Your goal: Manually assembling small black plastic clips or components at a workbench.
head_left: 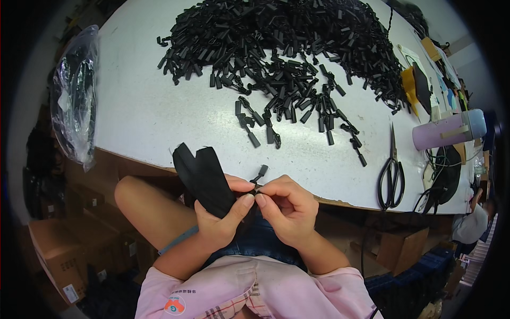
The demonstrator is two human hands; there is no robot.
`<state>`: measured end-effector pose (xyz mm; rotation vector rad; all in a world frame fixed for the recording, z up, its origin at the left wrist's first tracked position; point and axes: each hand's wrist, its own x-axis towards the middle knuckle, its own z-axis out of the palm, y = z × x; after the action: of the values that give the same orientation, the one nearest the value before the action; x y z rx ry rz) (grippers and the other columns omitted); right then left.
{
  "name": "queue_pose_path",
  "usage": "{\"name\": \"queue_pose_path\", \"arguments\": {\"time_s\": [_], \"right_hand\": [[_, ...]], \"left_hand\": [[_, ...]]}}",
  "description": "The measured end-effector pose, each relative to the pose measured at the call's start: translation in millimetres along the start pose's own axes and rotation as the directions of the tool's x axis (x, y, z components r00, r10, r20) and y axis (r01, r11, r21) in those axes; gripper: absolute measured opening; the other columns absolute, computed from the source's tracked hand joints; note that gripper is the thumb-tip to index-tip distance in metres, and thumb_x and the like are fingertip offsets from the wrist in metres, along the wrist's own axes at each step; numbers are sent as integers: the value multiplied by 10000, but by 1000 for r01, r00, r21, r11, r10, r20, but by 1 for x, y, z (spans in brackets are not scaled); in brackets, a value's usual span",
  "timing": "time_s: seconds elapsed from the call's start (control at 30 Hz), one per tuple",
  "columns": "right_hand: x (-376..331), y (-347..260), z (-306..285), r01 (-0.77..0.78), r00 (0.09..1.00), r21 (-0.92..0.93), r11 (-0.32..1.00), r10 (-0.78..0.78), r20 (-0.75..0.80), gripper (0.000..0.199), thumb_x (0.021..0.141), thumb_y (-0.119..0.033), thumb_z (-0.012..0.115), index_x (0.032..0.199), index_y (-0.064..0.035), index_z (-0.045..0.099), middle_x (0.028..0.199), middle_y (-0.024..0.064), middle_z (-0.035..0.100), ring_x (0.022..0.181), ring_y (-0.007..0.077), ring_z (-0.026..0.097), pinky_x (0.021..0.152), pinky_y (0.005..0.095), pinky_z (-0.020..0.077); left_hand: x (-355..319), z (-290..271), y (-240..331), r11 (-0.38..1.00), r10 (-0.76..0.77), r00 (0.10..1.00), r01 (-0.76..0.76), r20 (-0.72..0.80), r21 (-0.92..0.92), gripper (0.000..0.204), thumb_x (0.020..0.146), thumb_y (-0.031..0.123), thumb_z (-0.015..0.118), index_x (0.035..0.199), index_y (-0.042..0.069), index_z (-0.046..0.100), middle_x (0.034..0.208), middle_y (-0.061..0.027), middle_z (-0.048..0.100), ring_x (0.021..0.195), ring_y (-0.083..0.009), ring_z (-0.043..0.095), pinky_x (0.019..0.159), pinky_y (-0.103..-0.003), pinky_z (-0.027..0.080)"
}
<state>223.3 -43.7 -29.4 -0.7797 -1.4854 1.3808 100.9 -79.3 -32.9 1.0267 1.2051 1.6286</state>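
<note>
My left hand is closed around a black zipper tape, whose split upper end stands up past my thumb. Its thumb and finger meet my right hand over the table's near edge. Between the fingertips sits a small black zipper slider; its pull tab sticks up above them. My right thumb and forefinger pinch the slider at the tape's end, though the fingers hide most of the join. Farther back lies a large heap of black zipper sliders, with several loose ones strewn on the near side.
The white table spans the view. Black-handled scissors lie at the right, near a lilac cup on its side and dark cords. A clear plastic bag with black contents hangs at the left edge. Cardboard boxes stand below.
</note>
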Motion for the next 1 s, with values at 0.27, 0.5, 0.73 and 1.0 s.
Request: {"name": "queue_pose_path", "arguments": {"time_s": [0.27,0.5,0.73,1.0], "right_hand": [[9,-10,-19,-518,853,440,733,406,329,35,767,-6,543,778,16,518,646,-22,485,511,1,400,427,136,298],[4,-11,-13,-474,880,396,787,405,248,43,772,-19,547,770,13,517,644,-32,483,503,-12,378,420,129,277],[13,-13,-24,-651,747,326,685,504,433,44,779,-28,542,773,6,516,632,-34,476,492,-8,383,417,128,284],[-4,-7,9,-396,896,448,802,444,-1,76,795,-58,526,826,6,497,621,-8,476,464,8,364,379,155,271]], "left_hand": [[1,-11,10,915,-304,935,340,180,-219,178,719,51,587,876,-28,560,768,-54,541,533,-51,467,417,-154,356],[3,-11,9,937,-283,934,318,217,-145,170,733,80,568,862,-29,583,752,-41,536,511,-45,445,412,-158,326],[0,-9,8,977,-179,966,197,186,-78,155,746,65,546,865,-27,583,761,-46,536,530,-49,455,435,-165,336],[-1,-4,7,968,-226,971,232,78,-97,172,754,72,547,895,-24,571,785,-47,535,550,-48,459,441,-163,335]]}}
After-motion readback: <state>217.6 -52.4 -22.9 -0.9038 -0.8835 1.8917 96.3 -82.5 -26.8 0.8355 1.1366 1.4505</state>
